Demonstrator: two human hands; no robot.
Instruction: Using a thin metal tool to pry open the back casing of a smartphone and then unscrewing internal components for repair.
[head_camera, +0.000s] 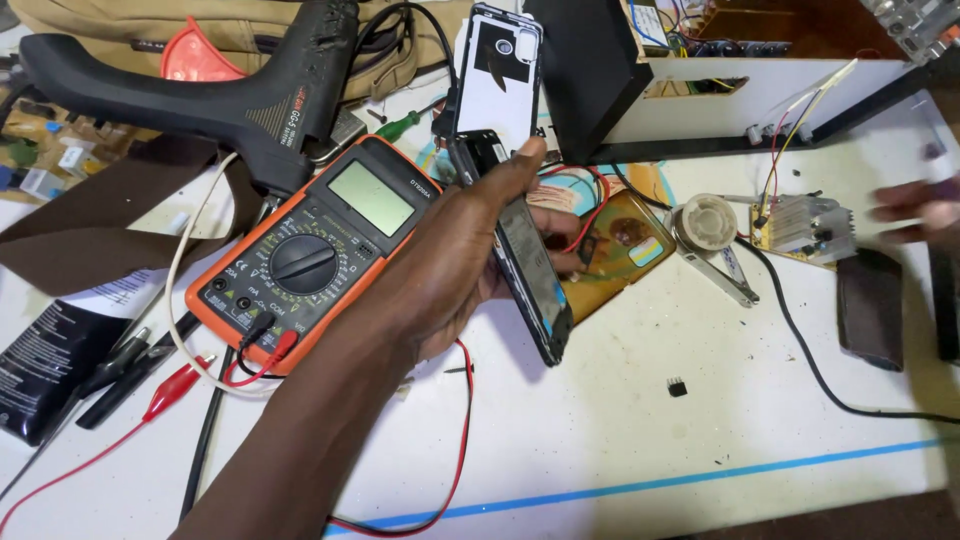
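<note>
My left hand (455, 265) reaches in from the lower left and grips a dark phone (535, 285) by its edges. It holds the phone tilted on its side above the white table (620, 420). The thumb rests near the phone's top end. An orange multimeter (310, 250) lies just left of this hand, with red and black leads plugged in. My right hand (915, 212) is a blur at the far right edge, beside a small circuit board with a metal heat sink (805, 228). Whether it holds anything is unclear.
A black glue gun (200, 90) lies at the back left. A white phone back cover (497, 75) leans against a black-and-white box (700, 95). An amber phone cover (618, 250), a solder spool (708, 218), a dark flat slab (870, 308) and a tiny chip (677, 386) lie nearby.
</note>
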